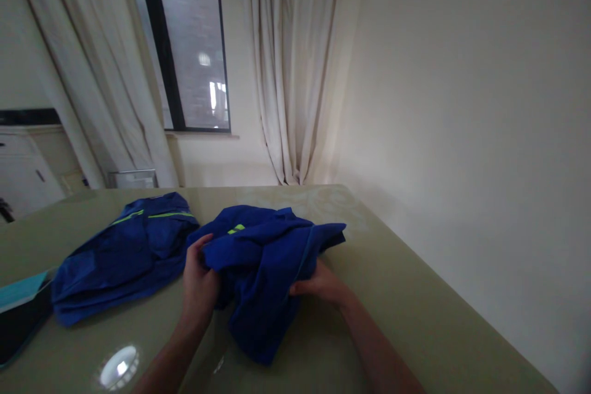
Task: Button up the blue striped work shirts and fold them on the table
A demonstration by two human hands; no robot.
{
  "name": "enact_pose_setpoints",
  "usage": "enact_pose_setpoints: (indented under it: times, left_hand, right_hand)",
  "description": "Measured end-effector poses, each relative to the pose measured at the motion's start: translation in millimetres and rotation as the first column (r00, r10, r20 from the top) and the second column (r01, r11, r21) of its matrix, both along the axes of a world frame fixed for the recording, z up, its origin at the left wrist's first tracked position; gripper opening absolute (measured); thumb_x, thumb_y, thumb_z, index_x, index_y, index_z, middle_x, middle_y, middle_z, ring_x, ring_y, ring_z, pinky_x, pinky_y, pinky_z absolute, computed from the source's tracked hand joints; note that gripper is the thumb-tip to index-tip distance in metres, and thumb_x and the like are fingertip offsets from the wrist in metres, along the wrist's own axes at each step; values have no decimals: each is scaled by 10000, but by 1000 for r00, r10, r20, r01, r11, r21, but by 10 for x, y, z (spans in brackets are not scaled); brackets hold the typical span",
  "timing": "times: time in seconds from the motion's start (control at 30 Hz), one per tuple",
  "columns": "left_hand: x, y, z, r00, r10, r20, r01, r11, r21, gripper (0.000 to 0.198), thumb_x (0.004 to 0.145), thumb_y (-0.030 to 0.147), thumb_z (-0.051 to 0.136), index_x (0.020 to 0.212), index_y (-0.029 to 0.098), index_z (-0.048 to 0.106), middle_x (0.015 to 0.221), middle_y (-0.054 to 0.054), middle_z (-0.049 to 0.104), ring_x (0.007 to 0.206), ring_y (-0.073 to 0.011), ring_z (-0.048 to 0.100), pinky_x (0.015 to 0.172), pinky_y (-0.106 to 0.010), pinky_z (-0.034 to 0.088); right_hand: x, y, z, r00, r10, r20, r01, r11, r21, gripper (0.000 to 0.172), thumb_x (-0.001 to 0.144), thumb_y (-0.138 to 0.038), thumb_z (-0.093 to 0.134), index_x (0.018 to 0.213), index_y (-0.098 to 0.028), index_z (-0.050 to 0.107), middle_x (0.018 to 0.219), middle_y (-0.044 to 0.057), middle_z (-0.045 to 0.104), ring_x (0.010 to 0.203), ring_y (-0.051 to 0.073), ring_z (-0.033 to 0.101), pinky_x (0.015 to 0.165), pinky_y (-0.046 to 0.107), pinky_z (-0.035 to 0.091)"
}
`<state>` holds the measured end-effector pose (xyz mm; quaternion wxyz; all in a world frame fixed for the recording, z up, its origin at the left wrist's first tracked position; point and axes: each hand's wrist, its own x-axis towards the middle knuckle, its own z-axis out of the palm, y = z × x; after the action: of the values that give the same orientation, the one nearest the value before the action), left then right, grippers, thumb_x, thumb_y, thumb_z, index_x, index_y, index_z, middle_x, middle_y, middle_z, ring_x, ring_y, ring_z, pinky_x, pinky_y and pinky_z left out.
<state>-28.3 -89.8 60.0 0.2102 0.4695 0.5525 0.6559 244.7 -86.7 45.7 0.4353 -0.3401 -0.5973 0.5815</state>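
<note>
A crumpled blue garment (263, 265) with a small neon-yellow mark lies on the glossy olive table (406, 301) in front of me. My left hand (199, 280) grips its left edge, fingers curled into the cloth. My right hand (321, 284) holds the garment's right side from underneath, thumb against the fabric. A second blue garment (124, 252) with neon-yellow stripes lies bunched to the left, apart from both hands.
A dark flat object with a teal cover (21, 311) sits at the table's left edge. Behind the table are cream curtains (290, 74), a dark-framed window (184, 43) and a white cabinet (23, 172). A plain wall (484, 135) runs along the right.
</note>
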Motion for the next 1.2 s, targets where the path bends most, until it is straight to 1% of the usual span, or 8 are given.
enact_pose_setpoints:
  times: [0.13, 0.27, 0.43, 0.63, 0.7, 0.87, 1.07, 1.2]
  left_hand:
    - [50, -88, -57, 956, 108, -273, -112, 994, 1, 352, 737, 363, 655, 1042, 224, 548, 816, -10, 683, 691, -205, 667, 596, -275, 509]
    - [122, -177, -159, 780, -59, -624, -7, 995, -103, 216, 791, 315, 568, 996, 251, 586, 678, 6, 700, 636, -236, 705, 573, -278, 461]
    - [160, -155, -267, 560, -264, -785, 84, 961, -263, 383, 928, 399, 495, 1280, 252, 535, 848, -54, 777, 783, -295, 765, 633, -316, 490]
    - [121, -147, -241, 532, -486, -693, 375, 870, -321, 960, 857, 506, 683, 1607, 249, 141, 1020, -65, 766, 878, -267, 751, 753, -346, 565]
    - [125, -141, -262, 460, -511, -727, 447, 840, -307, 1018, 743, 459, 799, 1587, 264, 265, 1150, -103, 743, 1039, -300, 720, 854, -383, 577]
    - [186, -115, -349, 312, -479, -821, 373, 856, -358, 333, 856, 157, 575, 1133, 281, 712, 1185, -76, 738, 1069, -261, 723, 891, -345, 563]
    - [178, -138, -377, 569, -242, -786, 136, 970, -200, 274, 930, 187, 448, 1014, 250, 701, 765, -31, 762, 708, -224, 754, 613, -269, 513]
    - [187, -187, -371, 709, -180, -682, 247, 969, 2, 452, 1001, 299, 413, 1441, 228, 484, 1087, -84, 777, 957, -237, 760, 778, -309, 587]
  right_hand:
    - [-75, -22, -101, 986, -20, 163, -5, 989, 151, 833, 505, -323, 977, 1285, -313, 685, 1284, 48, 708, 1248, 358, 619, 1130, 555, 425]
    - [-14, 57, -153, 975, -196, 105, 179, 973, 148, 791, 535, -413, 960, 1269, -286, 692, 1299, 78, 699, 1243, 365, 621, 1112, 556, 438]
    - [161, 297, -166, 870, -489, -57, 491, 871, 31, 701, 756, -763, 679, 1132, -174, 743, 1205, 140, 733, 1200, 351, 644, 1067, 538, 469]
    - [288, 410, -139, 909, -378, -175, 342, 917, -205, 900, 887, -869, 235, 1234, -193, 717, 1212, 149, 733, 1140, 295, 694, 965, 466, 545]
    - [249, 374, -134, 923, -346, -166, 308, 926, -218, 831, 874, -850, 363, 1240, -190, 708, 1194, 149, 740, 1147, 312, 690, 985, 498, 533]
    - [52, 141, -116, 973, -225, -55, 225, 974, -5, 764, 677, -611, 850, 1287, -191, 663, 1305, 132, 692, 1274, 344, 603, 1121, 549, 417]
    - [-91, -85, -151, 958, -55, 281, -25, 961, 274, 865, 533, -403, 975, 1331, -301, 656, 1342, 67, 673, 1294, 356, 578, 1157, 559, 380]
    - [-154, -18, -187, 945, -247, 214, 148, 907, 395, 537, 781, -413, 801, 1301, -364, 678, 1398, 33, 635, 1388, 331, 491, 1207, 531, 290]
